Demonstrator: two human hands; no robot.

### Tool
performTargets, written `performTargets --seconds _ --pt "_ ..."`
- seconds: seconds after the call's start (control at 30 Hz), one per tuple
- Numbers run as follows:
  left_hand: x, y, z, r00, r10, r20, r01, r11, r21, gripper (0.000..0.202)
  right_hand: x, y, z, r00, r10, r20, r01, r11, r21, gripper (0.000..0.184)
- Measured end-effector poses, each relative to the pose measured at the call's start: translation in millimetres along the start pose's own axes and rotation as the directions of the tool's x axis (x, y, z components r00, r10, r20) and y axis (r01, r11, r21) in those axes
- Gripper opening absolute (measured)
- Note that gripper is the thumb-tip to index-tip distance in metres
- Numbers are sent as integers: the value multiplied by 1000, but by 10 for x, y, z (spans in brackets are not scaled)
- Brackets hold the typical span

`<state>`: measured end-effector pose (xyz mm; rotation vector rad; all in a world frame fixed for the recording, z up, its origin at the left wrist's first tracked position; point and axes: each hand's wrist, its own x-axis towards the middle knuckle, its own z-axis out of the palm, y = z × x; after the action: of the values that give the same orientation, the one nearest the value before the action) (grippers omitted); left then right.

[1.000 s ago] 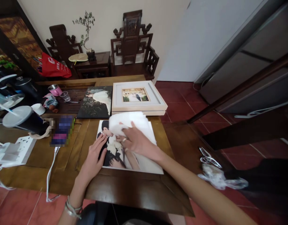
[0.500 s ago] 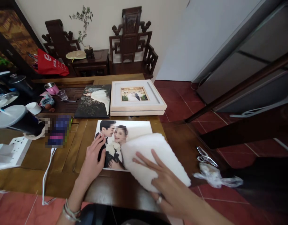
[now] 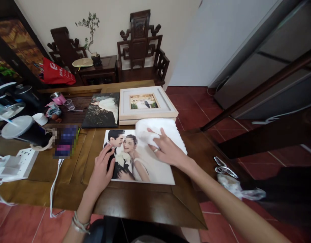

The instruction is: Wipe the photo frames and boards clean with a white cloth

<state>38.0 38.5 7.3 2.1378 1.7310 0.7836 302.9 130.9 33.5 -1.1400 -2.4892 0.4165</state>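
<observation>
A large wedding photo print point(image 3: 150, 168) lies flat on the wooden table point(image 3: 135, 206) in front of me. My left hand point(image 3: 101, 172) rests flat on its left edge, fingers stretched out, holding it still. My right hand point(image 3: 166, 150) presses a white cloth point(image 3: 159, 130) onto the print's upper right corner, fingers spread over the cloth. A ring shows on one right finger and bracelets circle my left wrist.
Behind the print lie a dark canvas photo point(image 3: 102, 109) and a framed picture in a pale wooden frame point(image 3: 147, 104). To the left are a power strip point(image 3: 15, 163) with white cables, a lidded cup point(image 3: 23, 130) and small clutter. Scissors point(image 3: 225, 168) and a plastic bag point(image 3: 236, 189) lie right.
My right hand swept the cloth from the print's top down to its lower right, then back up to the upper right corner. The left hand stayed on the left edge.
</observation>
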Motion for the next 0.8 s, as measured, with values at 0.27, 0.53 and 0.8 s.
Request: performTargets --seconds 0.27,0.53,0.8 --pt "-6 18 -4 997 -34 67 32 999 24 50 -970 -684 18 982 -164 96 157 984 82 17" --pt "-8 -11 -3 997 -25 71 22 999 39 50 -951 -665 18 980 -168 105 159 983 88 15" --pt "-4 -28 -12 998 -24 52 24 1000 5 47 -36 15 -34 1000 5 13 -5 1000 21 20"
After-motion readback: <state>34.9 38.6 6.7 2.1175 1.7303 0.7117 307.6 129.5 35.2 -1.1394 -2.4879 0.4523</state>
